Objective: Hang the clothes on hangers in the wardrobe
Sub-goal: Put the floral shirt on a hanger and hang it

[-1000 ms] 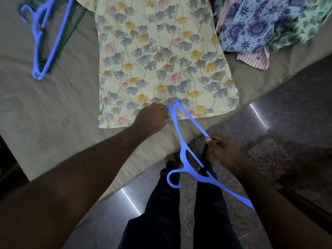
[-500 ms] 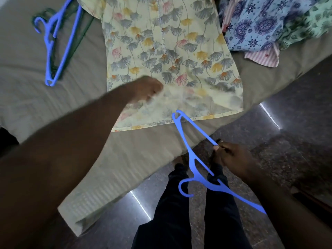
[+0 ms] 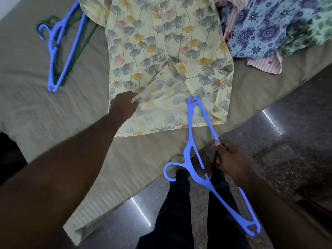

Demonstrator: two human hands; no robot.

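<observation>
Pinching of the pale floral shirt (image 3: 161, 51) is noted at the left hand (image 3: 124, 106): its fingertips are bunched on a fold of the front layer near the hem, and the cloth there is gathered and drawn up off the layer beneath. The shirt is spread flat on the bed (image 3: 36, 114), hem toward the person, with the bed's edge just below it. A blue hanger (image 3: 189, 123) is gripped by the right hand (image 3: 231, 159), fingers curled round its straight lower bar. It is held at a slant over the bed's edge and the dark polished floor (image 3: 287, 141), hook pointing left above the person's dark trousers (image 3: 179, 212). One shoulder tip is set against the shirt at the raised fold (whether it has gone under the cloth cannot be told).

On the bed well left of the shirt, a second blue hanger (image 3: 69, 56) is laid over a dark green hanger (image 3: 88, 41). A heap of printed and striped clothes (image 3: 269, 29) is piled at the shirt's right side, touching it.
</observation>
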